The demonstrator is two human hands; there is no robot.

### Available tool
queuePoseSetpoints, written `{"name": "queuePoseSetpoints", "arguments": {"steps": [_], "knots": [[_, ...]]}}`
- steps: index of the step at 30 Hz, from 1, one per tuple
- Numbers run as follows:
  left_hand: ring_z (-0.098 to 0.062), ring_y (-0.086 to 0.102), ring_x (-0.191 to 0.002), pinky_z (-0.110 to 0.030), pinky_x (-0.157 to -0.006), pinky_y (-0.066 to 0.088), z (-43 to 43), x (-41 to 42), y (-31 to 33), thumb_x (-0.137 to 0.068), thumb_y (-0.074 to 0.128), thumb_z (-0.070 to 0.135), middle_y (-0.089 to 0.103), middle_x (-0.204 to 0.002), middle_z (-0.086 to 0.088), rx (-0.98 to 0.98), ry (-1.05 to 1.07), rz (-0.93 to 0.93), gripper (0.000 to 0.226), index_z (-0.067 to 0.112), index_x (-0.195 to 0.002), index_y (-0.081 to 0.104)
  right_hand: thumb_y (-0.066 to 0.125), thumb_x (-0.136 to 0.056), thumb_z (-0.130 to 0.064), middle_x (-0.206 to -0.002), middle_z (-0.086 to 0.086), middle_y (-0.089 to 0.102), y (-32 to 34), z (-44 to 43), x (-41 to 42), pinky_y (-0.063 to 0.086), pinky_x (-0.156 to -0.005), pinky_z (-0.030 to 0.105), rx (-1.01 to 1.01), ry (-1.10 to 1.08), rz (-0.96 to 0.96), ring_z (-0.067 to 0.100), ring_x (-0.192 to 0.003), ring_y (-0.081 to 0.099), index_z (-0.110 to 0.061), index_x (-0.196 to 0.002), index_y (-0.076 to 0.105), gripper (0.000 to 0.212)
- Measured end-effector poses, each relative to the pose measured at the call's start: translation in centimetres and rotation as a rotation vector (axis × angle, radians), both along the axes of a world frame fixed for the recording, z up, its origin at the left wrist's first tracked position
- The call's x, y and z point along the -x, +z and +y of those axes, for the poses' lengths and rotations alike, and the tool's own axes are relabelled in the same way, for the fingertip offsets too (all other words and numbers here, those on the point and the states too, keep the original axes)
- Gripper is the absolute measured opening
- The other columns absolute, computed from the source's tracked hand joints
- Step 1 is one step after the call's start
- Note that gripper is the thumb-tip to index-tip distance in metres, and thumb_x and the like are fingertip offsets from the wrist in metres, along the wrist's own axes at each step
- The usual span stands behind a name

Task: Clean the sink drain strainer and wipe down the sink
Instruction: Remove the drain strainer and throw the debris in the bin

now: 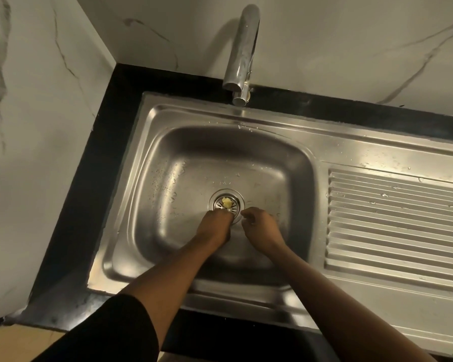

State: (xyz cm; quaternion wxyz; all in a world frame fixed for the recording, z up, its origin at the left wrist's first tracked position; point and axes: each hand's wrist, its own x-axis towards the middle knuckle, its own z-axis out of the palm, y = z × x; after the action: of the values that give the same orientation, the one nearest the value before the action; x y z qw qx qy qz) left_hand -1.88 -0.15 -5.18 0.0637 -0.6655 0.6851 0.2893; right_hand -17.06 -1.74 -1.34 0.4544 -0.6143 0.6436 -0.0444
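Note:
The round metal drain strainer (235, 202) sits in the drain at the middle of the wet steel sink (168, 163). A yellow food scrap (227, 203) lies on it. My left hand (215, 227) reaches down from the near side, its fingers curled onto the strainer's near edge and hiding that part. My right hand (260, 226) hovers just right of the strainer with loosely curled fingers that hold nothing; its fingertip is close to the strainer's rim.
A chrome tap (242, 50) arches over the sink's back rim. The ribbed draining board (392, 220) lies to the right. Black countertop (94, 158) borders the sink on the left and back, with marble walls behind.

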Motion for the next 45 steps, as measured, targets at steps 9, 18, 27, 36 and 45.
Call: {"name": "queuePoseSetpoints", "arguments": {"steps": [9, 18, 27, 36, 45], "knots": [[-0.033, 0.068, -0.110, -0.038, -0.092, 0.056, -0.7, -0.5, 0.4, -0.086, 0.065, 0.000, 0.072, -0.123, -0.013, 0.048, 0.008, 0.006, 0.043, 0.015, -0.126, 0.069, 0.060, -0.099, -0.007, -0.131, 0.004, 0.071, 0.2, 0.1, 0.3, 0.043, -0.092, 0.018, -0.019, -0.034, -0.025, 0.015, -0.119, 0.065, -0.013, -0.133, 0.067, 0.035], [-0.023, 0.072, -0.099, -0.041, -0.093, 0.060, -3.1, -2.3, 2.5, -0.091, 0.073, 0.013, 0.078, -0.107, -0.007, -0.059, 0.524, 0.417, 0.015, 0.014, -0.105, 0.080, 0.065, -0.097, -0.012, -0.115, -0.001, 0.071, 0.2, -0.4, 0.5, 0.039, -0.058, -0.004, -0.046, -0.112, -0.036, 0.002, -0.089, 0.061, -0.016, -0.128, 0.068, 0.032], [-0.034, 0.073, -0.091, -0.041, -0.077, 0.065, -2.7, -3.7, 6.0, -0.096, 0.063, -0.002, 0.072, -0.110, -0.031, -0.320, 1.060, 0.861, 0.017, -0.010, -0.110, 0.067, 0.067, -0.095, -0.017, -0.109, 0.008, 0.076, 0.9, -1.0, -0.6, 0.060, -0.094, 0.049, -0.103, -0.282, -0.209, 0.028, -0.101, 0.073, -0.012, -0.121, 0.073, 0.027], [-0.028, 0.075, -0.096, -0.033, -0.085, 0.063, -1.4, -3.4, 9.0, -0.094, 0.071, 0.005, 0.077, -0.102, -0.013, -0.056, 0.795, 0.853, 0.016, 0.004, -0.109, 0.076, 0.060, -0.103, -0.040, -0.085, 0.012, 0.078, 3.7, -2.0, -1.4, 0.059, -0.059, 0.029, -0.219, -0.528, -0.429, 0.019, -0.065, 0.076, -0.014, -0.096, 0.073, 0.030], [-0.007, 0.057, -0.119, -0.029, -0.100, 0.052, 1.1, -2.9, 11.3, -0.089, 0.075, 0.013, 0.061, -0.127, 0.006, 0.456, 0.165, 0.607, 0.023, 0.021, -0.110, 0.081, 0.067, -0.095, -0.012, -0.085, 0.023, 0.077, 7.7, -3.0, 0.0, 0.061, -0.063, 0.031, -0.217, -0.594, -0.631, 0.032, -0.077, 0.075, -0.004, -0.087, 0.074, 0.013]]}}
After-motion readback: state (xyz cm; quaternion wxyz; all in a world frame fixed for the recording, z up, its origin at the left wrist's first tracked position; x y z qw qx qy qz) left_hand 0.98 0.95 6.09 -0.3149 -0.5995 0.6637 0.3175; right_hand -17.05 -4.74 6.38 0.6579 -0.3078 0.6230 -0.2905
